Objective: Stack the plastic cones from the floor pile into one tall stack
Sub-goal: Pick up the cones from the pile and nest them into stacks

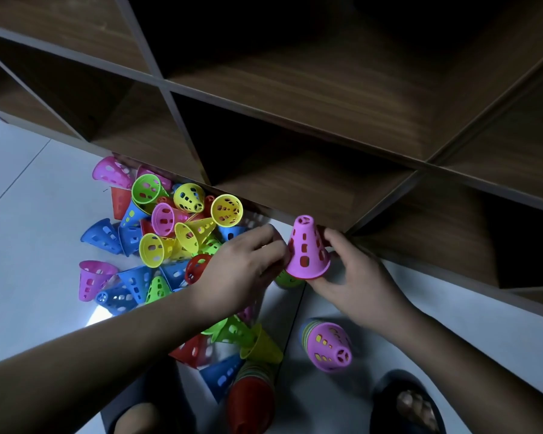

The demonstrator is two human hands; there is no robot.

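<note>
– Two hands on one cone?
– Yes. The left hand [248, 264] reaches in from the left, its fingers curled against the left side of the pink cone [308, 245]. The right hand [355, 277] grips the other side, fingers behind the cone and thumb under its rim.
– Where is that cone?
– Upright, narrow end up, just in front of the bottom edge of the shelf [326, 170] and right of the pile [170, 233]. Red shows through its holes, so a red cone sits inside it, and a green rim [287, 281] peeks out just below. Whether this lot rests on the floor [29, 189] I cannot tell; the hands hide its base.
– And the pile?
– Loose cones in pink, blue, yellow, green and red lie jumbled on the floor against the shelf. Most are on their sides, several with open mouths toward the camera. More lie under the left forearm.
– Any other stacks?
– Two, both lying on their sides. The pink-topped stack [326, 346] lies on the floor below the right hand, its tip pointing lower right. The red stack [251, 399] lies near the bottom edge, between two feet in dark slippers [386, 393].
– The shelf?
– Dark wood, with open compartments.
</note>
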